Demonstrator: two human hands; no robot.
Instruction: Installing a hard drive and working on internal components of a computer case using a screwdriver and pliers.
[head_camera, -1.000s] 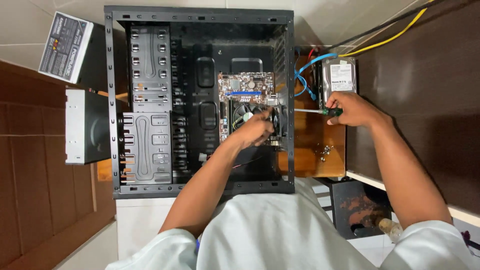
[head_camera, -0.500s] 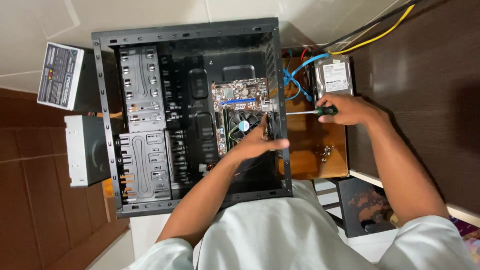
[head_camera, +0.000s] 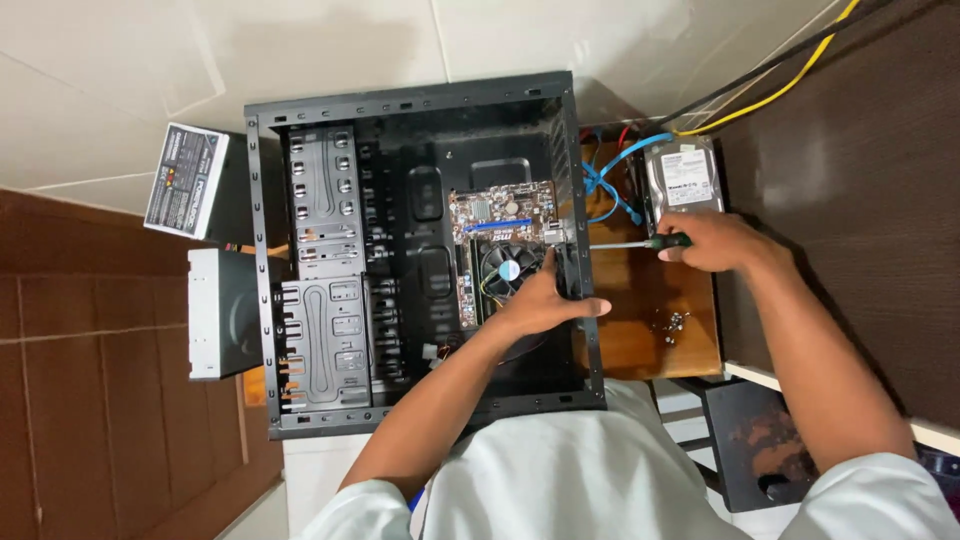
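Observation:
A black open computer case (head_camera: 300, 420) lies on its side in front of me. Inside it sits a small motherboard (head_camera: 490, 210) with a round cooler fan (head_camera: 508, 270). My left hand (head_camera: 540, 300) reaches into the case and rests on the board beside the fan, fingers apart, thumb against the case's right wall. My right hand (head_camera: 715, 242) is outside the case to the right, closed around a screwdriver (head_camera: 630, 243) with a green and black handle. Its shaft points left at the case's rear wall.
A hard drive (head_camera: 683, 172) with blue cables (head_camera: 610, 180) lies on the wooden stool (head_camera: 650, 330) right of the case, with several small screws (head_camera: 672, 322). A power supply (head_camera: 185, 180) and an optical drive (head_camera: 222, 312) sit left of the case. Yellow and black cables (head_camera: 770, 90) run at top right.
The view has shifted, so the case sits further right in frame. My left hand moved from the fan toward the case's right wall. My right hand keeps the screwdriver at the rear wall.

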